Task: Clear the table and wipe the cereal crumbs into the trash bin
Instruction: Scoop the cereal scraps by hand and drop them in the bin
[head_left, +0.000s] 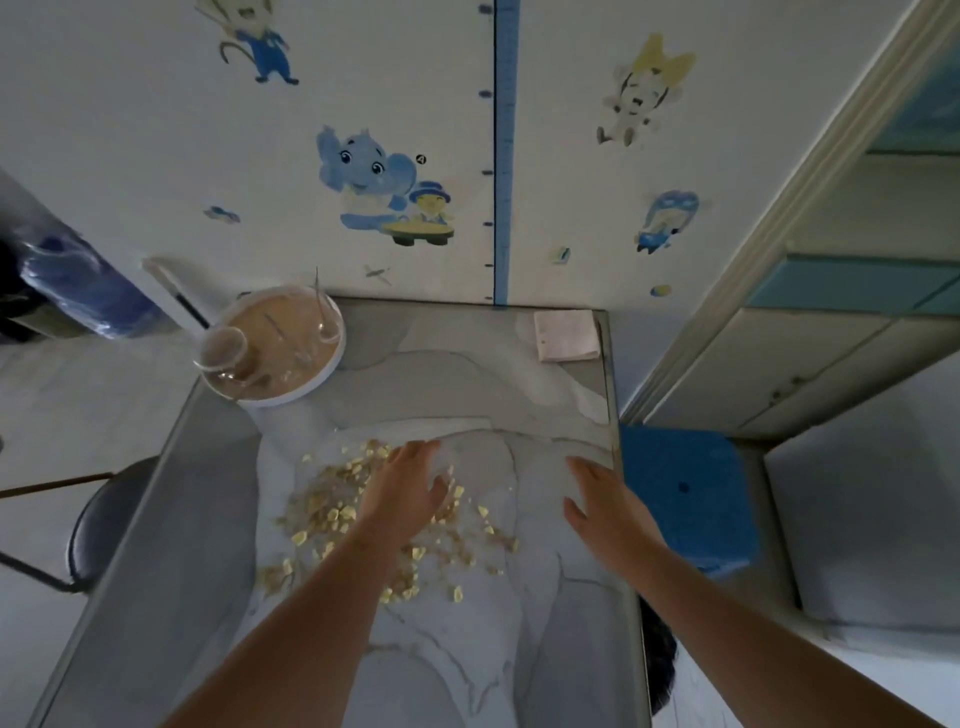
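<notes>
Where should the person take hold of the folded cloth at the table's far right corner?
Probably its near edge, pinched from above by the fingers of the right hand, the closer one. The folded cloth lies flat on the table with the wall close behind it, so the near edge is the freest.

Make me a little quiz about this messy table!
1. True or false: the left hand lies among the scattered yellow cereal crumbs.
2. Fill in: the square blue trash bin stands beside the marbled grey table's ___ edge.
3. Where is the folded white cloth? A) far right table corner B) inside the bin C) on the floor.
Key: 1 true; 2 right; 3 A.
</notes>
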